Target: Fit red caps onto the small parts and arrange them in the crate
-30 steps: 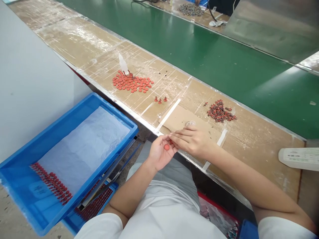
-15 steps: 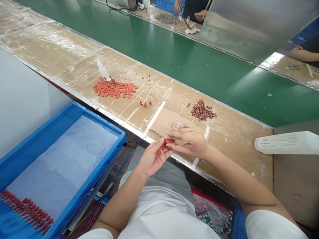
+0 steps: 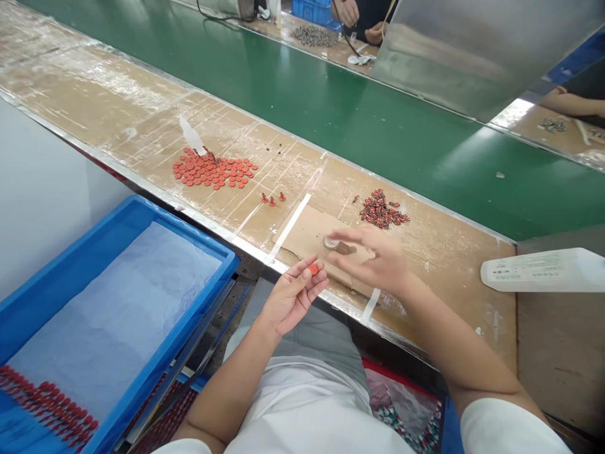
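Observation:
In my left hand (image 3: 293, 296) a small round red disc (image 3: 313, 269) is pinched between thumb and fingers, above the table's front edge. My right hand (image 3: 373, 258), slightly blurred, hovers over the cardboard sheet (image 3: 307, 230) with thumb and fingers apart and nothing visible between them. Its fingertips are by a small clear round dish (image 3: 331, 242), which they partly cover. Beyond that hand lies a pile of small red-and-black parts (image 3: 382, 209). Left of the cardboard stand three red discs with dark stems (image 3: 272, 200).
Many red discs (image 3: 212, 170) lie further left beside a white pointed bottle (image 3: 192, 135). A blue tray (image 3: 231, 261) at lower left holds rows of red-headed pieces. A white plastic bottle (image 3: 543, 270) lies at right. Behind runs a green belt (image 3: 293, 94); a co-worker's hands (image 3: 350, 12) are across it.
My right hand has drawn away from my left hand to the right and its fingers have spread. My left hand has stayed near the same spot, keeping a red disc.

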`<state>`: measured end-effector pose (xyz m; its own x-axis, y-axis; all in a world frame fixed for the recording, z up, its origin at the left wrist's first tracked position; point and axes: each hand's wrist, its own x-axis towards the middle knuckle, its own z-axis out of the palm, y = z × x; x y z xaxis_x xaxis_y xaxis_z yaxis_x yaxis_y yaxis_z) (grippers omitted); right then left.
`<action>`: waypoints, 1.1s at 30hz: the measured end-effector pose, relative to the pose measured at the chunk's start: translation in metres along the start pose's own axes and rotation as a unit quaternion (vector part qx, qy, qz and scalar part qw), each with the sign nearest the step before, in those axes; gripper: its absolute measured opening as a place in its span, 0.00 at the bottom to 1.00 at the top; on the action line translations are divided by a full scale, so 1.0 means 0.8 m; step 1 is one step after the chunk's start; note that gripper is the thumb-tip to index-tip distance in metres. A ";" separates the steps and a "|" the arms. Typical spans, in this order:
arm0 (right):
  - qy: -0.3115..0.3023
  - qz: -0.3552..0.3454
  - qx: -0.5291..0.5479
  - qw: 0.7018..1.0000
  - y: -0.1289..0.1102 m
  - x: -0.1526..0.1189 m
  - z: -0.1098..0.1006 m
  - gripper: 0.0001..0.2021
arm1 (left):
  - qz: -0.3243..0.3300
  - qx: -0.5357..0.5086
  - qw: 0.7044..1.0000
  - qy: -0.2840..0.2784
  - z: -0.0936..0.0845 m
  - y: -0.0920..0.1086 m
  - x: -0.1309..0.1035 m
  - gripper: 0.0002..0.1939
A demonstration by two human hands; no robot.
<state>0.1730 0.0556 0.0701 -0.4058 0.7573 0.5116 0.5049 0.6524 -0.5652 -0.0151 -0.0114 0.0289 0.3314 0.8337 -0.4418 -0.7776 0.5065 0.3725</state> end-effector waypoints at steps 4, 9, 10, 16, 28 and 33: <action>0.078 0.218 -0.120 0.965 0.066 0.025 -0.012 0.14 | 0.013 -0.006 1.000 0.001 -0.005 0.001 0.000 0.11; -0.024 0.342 -0.222 0.913 0.145 0.072 -0.015 0.15 | 0.013 0.002 1.000 -0.002 -0.008 0.000 -0.003 0.10; -0.032 0.351 -0.232 0.906 0.153 0.080 -0.015 0.15 | 0.013 0.003 1.000 0.000 -0.008 0.000 -0.004 0.10; -0.096 0.394 -0.248 0.880 0.173 0.117 -0.005 0.17 | 0.030 0.005 0.999 0.012 -0.012 0.004 -0.005 0.10; -0.231 0.473 -0.175 0.832 0.175 0.147 0.003 0.08 | 0.031 0.012 0.999 0.019 -0.018 0.009 -0.003 0.09; -0.095 0.392 -0.096 0.910 0.158 0.114 -0.007 0.10 | 0.027 0.006 0.999 0.022 -0.019 0.007 -0.002 0.10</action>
<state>0.2045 0.2073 0.0491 0.0216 0.9910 -0.1322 0.8127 -0.0944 -0.5750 -0.0283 -0.0127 0.0192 0.2656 0.8496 -0.4557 -0.7867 0.4642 0.4069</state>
